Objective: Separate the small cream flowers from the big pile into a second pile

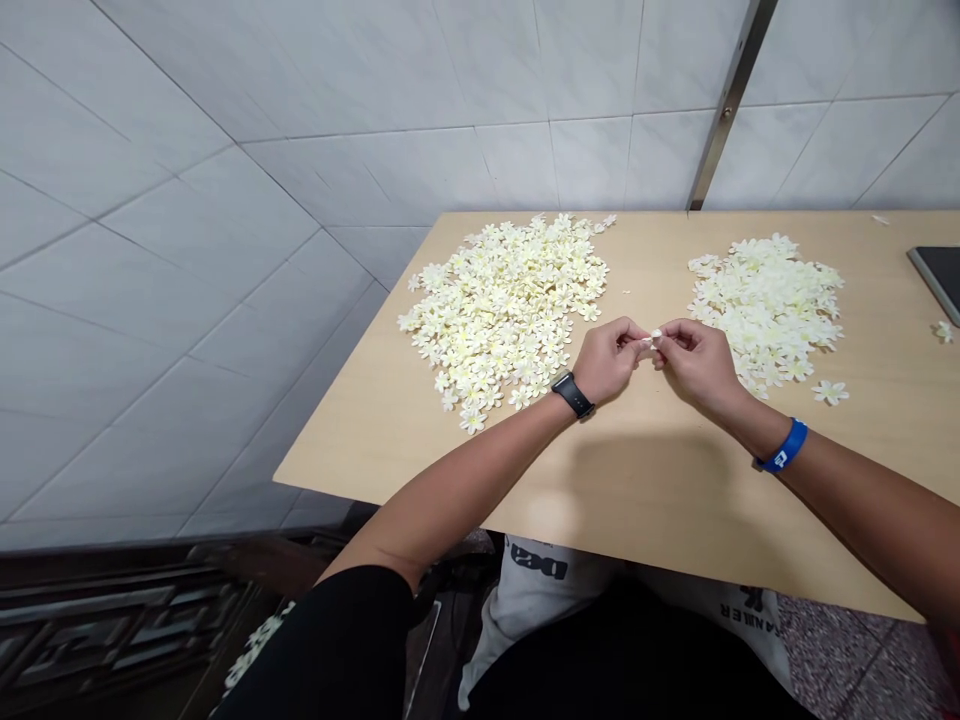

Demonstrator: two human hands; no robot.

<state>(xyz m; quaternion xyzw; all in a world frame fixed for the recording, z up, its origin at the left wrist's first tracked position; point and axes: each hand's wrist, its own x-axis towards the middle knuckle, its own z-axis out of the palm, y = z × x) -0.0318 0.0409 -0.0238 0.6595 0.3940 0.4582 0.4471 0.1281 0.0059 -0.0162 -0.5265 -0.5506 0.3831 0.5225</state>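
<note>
My left hand (609,358) and my right hand (694,360) meet above the middle of the table, fingertips pinched together. Between them is a small white artificial flower (655,335), mostly covered by the fingers. Left of my hands spreads a large pile of cream-white artificial flowers (510,300) with yellow centres. A second, paler pile of flowers (772,300) lies just beyond and to the right of my right hand. One loose flower (830,392) rests in front of that pile.
The wooden table (450,470) stands against a tiled wall (420,170). A dark flat object (937,275) lies at the right edge, with a single flower (943,331) near it. A metal strip (727,110) runs up the wall. More flowers (255,645) show low at left.
</note>
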